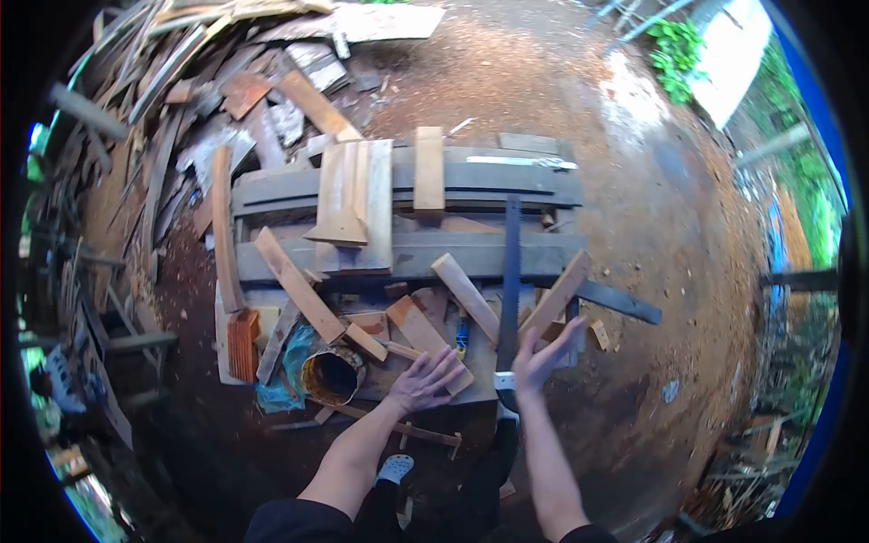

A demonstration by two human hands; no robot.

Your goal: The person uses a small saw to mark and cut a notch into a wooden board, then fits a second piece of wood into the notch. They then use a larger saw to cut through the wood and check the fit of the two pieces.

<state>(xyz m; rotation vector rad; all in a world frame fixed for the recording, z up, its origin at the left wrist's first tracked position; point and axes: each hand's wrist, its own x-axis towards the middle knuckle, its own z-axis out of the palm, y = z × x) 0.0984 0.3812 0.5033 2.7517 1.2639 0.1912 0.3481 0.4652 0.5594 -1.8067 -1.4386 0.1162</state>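
While spread above rough wood offcuts, left hand, right hand: fingers open, empty.

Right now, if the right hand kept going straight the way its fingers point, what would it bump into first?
Probably the slanted wooden piece just ahead of the right hand. The fingers point up and to the right, straight at its lower end. Depth is hard to judge here, so the hand could pass just above it.

Both bare forearms reach forward; left hand lies palm down, fingers spread; right hand lifts open, fingers splayed.
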